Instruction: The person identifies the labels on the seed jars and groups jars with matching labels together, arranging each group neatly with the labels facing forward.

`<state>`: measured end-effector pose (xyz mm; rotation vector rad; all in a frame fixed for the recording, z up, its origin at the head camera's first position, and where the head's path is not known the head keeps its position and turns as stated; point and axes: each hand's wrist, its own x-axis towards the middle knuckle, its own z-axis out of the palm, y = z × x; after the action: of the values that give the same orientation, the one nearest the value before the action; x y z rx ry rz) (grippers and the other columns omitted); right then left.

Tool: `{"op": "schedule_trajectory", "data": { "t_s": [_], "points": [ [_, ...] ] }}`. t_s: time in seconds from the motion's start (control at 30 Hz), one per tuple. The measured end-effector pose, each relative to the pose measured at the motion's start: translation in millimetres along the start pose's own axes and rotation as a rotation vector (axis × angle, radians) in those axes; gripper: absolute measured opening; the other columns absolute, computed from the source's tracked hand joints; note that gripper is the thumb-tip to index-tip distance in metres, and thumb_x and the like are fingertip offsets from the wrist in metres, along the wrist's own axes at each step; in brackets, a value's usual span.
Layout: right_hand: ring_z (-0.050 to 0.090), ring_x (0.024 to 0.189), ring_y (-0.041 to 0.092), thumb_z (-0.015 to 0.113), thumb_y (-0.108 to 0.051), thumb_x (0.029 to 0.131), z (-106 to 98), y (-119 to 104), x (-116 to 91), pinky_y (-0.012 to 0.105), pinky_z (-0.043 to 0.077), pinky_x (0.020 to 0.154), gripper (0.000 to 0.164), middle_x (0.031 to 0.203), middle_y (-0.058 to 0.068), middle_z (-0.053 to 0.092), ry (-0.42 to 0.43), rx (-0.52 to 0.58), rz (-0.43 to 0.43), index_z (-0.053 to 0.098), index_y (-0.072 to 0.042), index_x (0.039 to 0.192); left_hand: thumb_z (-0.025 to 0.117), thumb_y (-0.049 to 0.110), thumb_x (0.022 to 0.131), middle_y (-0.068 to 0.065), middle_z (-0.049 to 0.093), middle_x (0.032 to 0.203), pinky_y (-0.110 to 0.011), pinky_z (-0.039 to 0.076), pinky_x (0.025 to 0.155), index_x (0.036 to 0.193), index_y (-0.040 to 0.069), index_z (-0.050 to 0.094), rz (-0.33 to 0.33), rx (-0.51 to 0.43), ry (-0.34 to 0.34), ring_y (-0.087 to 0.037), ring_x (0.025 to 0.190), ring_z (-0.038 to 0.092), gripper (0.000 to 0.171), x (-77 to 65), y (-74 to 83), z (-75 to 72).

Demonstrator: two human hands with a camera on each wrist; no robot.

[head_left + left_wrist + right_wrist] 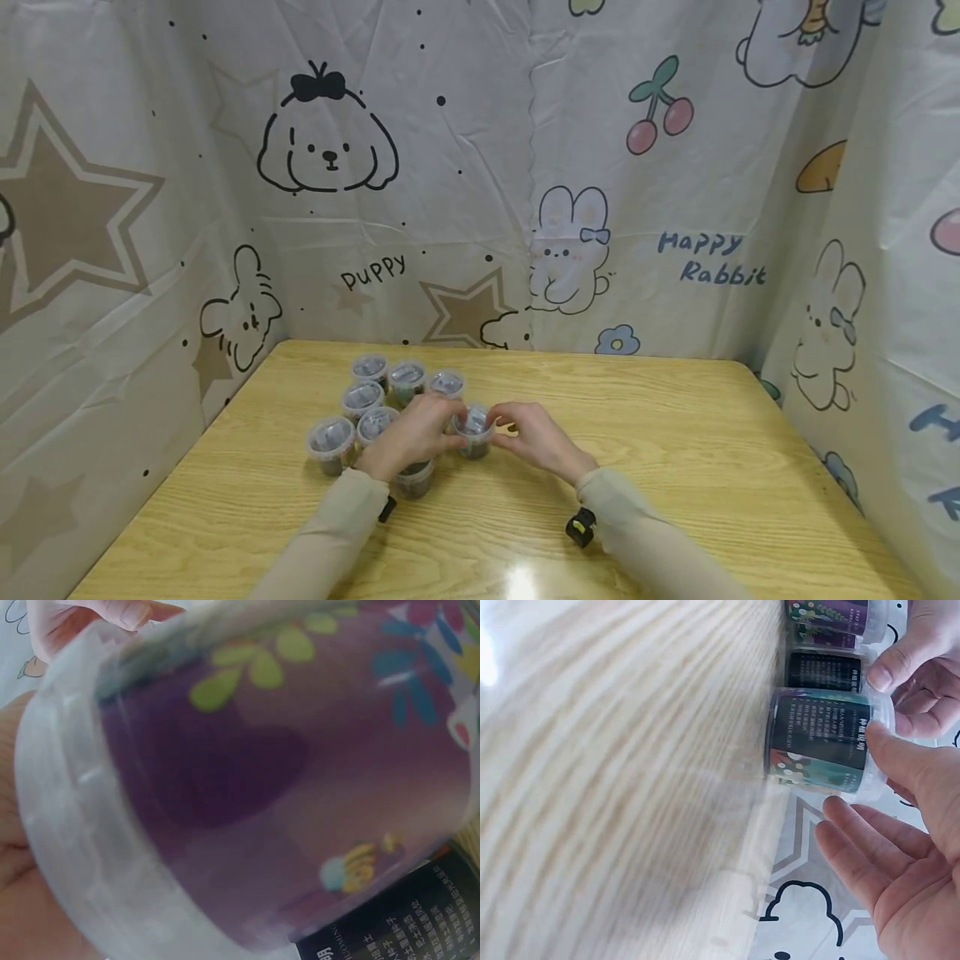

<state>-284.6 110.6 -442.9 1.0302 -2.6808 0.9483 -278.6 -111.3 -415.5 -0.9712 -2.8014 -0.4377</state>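
Note:
Between my hands, a clear-lidded plastic tub (475,448) stands on the table, right of a group of similar tubs. Its label (817,735) is teal with a black printed panel. My left hand (422,429) grips the lid's left side, thumb on the near edge and fingers curled. My right hand (536,437) is at the right side; its thumb (885,750) touches the lid, while the other fingers (855,859) extend loosely beside the tub. Close under my left wrist stands a purple-labelled tub (247,772), which hides most of the left wrist view.
Several more lidded tubs cluster at left, including one tub (331,450) at the outer left and another tub (370,371) at the back. The wooden table (660,450) extends right. A printed curtain (465,167) closes off the back and sides.

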Motion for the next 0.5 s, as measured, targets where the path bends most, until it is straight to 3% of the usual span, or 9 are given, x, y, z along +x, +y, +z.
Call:
{"op": "schedule_trajectory", "data": {
  "t_s": [0.13,0.27,0.37,0.5],
  "points": [
    [0.070,0.100,0.026,0.076,-0.019,0.086,3.3,1.0,0.7,0.040,0.059,0.085,0.017,0.107,0.006,0.073,0.005,0.010,0.018,0.068,-0.013,0.100,0.081,0.026,0.081,0.003,0.069,0.084,-0.040,0.049,0.090,0.089,0.015,0.066,-0.004,-0.001,-0.016,-0.013,0.077,0.060,0.020,1.0,1.4,-0.1],
    [0.070,0.099,0.022,0.075,-0.021,0.087,5.3,2.3,0.7,0.038,0.059,0.086,0.016,0.103,0.004,0.072,0.003,0.015,0.010,0.067,-0.013,0.098,0.081,0.025,0.082,0.003,0.069,0.082,-0.056,0.033,0.112,0.086,0.015,0.064,-0.002,-0.014,-0.013,-0.016,0.083,0.064,0.019,0.5,2.3,0.5],
    [0.069,0.099,0.019,0.073,-0.021,0.088,5.4,3.3,0.3,0.038,0.058,0.088,0.015,0.101,0.002,0.072,0.001,0.028,0.002,0.066,-0.013,0.099,0.080,0.024,0.082,0.003,0.069,0.083,-0.062,0.026,0.115,0.086,0.016,0.063,0.014,-0.007,0.015,-0.018,0.085,0.065,0.019,0.3,2.9,1.0],
    [0.068,0.100,0.018,0.072,-0.021,0.089,3.6,5.5,-0.8,0.037,0.058,0.089,0.015,0.102,0.001,0.071,0.014,0.056,-0.007,0.066,-0.013,0.100,0.079,0.023,0.083,0.003,0.069,0.086,-0.061,0.026,0.116,0.088,0.016,0.063,0.034,0.000,0.052,-0.017,0.087,0.065,0.019,-0.6,5.0,0.7]
  ]
}}
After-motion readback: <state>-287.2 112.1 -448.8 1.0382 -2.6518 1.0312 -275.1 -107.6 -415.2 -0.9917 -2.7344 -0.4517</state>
